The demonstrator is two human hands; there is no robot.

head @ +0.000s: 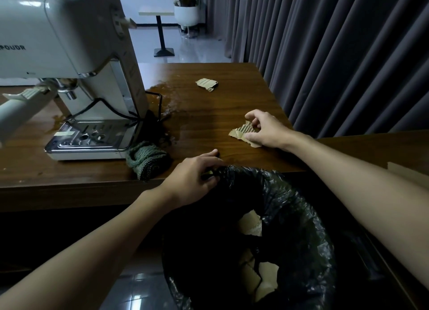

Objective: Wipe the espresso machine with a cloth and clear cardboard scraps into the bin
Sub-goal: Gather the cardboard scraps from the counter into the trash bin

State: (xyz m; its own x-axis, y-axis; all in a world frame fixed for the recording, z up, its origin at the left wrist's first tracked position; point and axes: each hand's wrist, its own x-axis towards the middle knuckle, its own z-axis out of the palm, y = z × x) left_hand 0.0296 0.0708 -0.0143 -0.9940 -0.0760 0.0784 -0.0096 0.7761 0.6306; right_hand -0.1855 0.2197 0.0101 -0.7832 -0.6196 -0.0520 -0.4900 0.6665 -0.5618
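Note:
A cream espresso machine (69, 43) stands on the dark wooden table (209, 115) at the left. A green knitted cloth (147, 161) lies bunched by the machine's front right corner. My right hand (264, 128) pinches a torn cardboard scrap (241, 132) lying near the table's right edge. A second scrap (206, 83) lies farther back. My left hand (195, 177) grips the rim of the black-lined bin (290, 205), held just below the table's front edge. Several cardboard pieces (250, 224) lie inside the bin.
A black power cord (160, 105) loops beside the machine, amid wet smears and crumbs (167, 101). Grey curtains (336, 43) hang close along the table's right side. Another cardboard piece (408, 173) shows at the far right. A small stand table (160, 15) is on the floor behind.

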